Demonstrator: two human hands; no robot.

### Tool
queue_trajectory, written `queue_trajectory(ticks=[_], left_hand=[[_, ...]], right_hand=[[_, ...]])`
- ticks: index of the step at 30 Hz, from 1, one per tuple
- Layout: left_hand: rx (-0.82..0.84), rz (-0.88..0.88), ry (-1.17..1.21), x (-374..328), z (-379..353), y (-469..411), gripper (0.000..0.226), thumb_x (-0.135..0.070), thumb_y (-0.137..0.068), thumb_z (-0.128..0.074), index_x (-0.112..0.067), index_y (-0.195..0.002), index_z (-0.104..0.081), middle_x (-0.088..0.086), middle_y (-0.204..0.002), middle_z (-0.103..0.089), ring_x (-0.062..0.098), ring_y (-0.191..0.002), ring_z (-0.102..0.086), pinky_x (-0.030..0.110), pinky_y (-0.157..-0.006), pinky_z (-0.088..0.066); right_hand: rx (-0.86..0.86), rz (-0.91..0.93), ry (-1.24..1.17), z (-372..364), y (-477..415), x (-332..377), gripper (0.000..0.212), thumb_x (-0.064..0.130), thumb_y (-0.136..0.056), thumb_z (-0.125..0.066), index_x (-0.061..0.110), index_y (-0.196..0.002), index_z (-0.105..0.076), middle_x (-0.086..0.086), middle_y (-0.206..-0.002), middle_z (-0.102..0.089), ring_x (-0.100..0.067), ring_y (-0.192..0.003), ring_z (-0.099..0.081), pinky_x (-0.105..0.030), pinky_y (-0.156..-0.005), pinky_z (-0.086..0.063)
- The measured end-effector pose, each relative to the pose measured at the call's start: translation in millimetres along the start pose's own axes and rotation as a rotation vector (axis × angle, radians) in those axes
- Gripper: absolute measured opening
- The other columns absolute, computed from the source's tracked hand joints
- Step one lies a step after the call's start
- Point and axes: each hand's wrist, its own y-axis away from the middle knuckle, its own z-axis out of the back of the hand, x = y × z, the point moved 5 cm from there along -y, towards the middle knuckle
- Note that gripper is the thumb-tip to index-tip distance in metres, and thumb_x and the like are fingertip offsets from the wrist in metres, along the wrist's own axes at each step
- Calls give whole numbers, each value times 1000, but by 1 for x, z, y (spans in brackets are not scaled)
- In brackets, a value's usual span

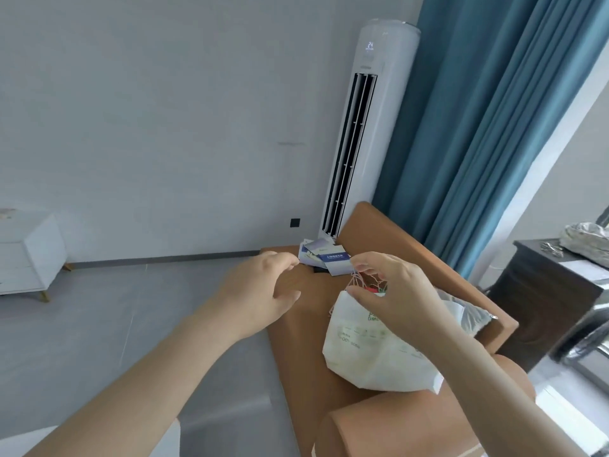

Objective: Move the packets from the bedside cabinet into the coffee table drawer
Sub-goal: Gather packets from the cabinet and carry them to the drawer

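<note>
Pale grey wall, a tall white standing air conditioner in the corner and teal curtains beside it. In front of you ran a tan-orange padded surface, which I took for the bedside cabinet top, though I couldn't be sure.

The small flat blue-and-white packets sat in a loose fanned pile on it, just beyond both hands' fingertips. Your left hand hovered with relaxed, slightly curled fingers and held nothing. Your right hand pinched the thin string at the mouth of a white crinkly bag that lay under it, nearer to you than the pile.

Handling guess: those packets looked feather-light, thin and probably slick, so they'd slide off each other. I'd have squared the pile and pinched it across the short edges, thumb on top, fingers underneath. The bag looked soft and floppy too; the string would carry it, but a hand under it seemed safer.

Hard to make out:
- The print on the packets was too blurry to read, and I couldn't count them.
- Something dark lay under the pile, unclear what.
- A silvery foil pouch poked out behind your right wrist, mostly hidden.
- No coffee table drawer was in view.
</note>
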Motion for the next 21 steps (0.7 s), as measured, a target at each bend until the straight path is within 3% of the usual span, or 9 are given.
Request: queue_trajectory(ticks=[6, 9, 21], left_hand=[[-27, 48, -46, 33, -8, -91, 45, -34, -89, -61, -25, -131, -50, -12, -129, -54, 6, -117, -52, 19, -94, -40], [-43, 93, -53, 59, -11, -124, 45, -33, -88, -62, -24, -131, -50, -12, -128, -54, 5, -118, -51, 17, -94, -37], [-123, 251, -125, 221, 22, -233, 45, -36, -88, -61, -28, -130, -49, -15, -130, -53, 3, -119, -50, 17, -95, -37]], right_hand=[[9, 45, -19, -14, -105, -36, 38, 35, -84, -69, 32, -122, -60, 17, -115, -63, -1, -98, -55, -16, -83, -46], [38, 78, -71, -32, -153, -42, 39, 34, -84, -70, 30, -122, -61, 15, -114, -63, -2, -99, -56, -20, -87, -48], [149, 225, -150, -144, -350, 2, 37, 31, -85, -68, 28, -122, -61, 15, -115, -63, -2, -109, -57, -24, -94, -46]])
